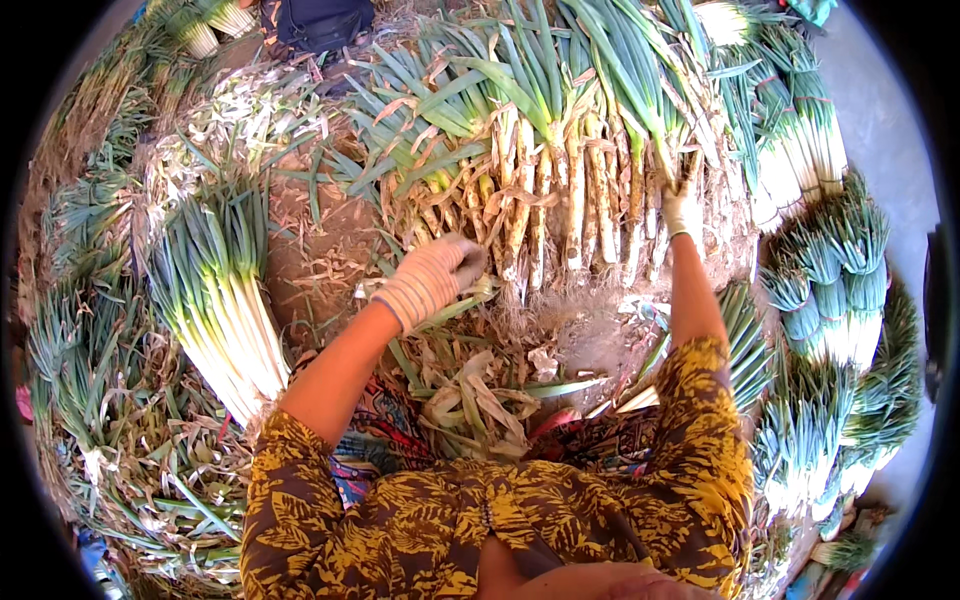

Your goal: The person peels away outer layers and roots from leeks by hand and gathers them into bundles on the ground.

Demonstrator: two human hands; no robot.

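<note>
A wide row of untrimmed long green onions [575, 205] lies in front of me, brown-skinned stalks and roots toward me, green tops away. My right hand [683, 208], in a pale glove with dark fingertips, is closed around a green onion stalk [663, 150] at the row's right part. My left hand [430, 280], in a striped, soiled glove, hovers by the root ends at the row's left, fingers curled together; what they hold, if anything, is hidden. Peeled-off dry leaves [480, 400] are heaped between my knees.
A cleaned bunch of green onions [225, 300] with white stalks lies at my left. Tied bundles [835, 290] are stacked along the right side. Leaf scraps [150, 480] cover the ground at left. A dark bag [318, 22] sits at the far edge.
</note>
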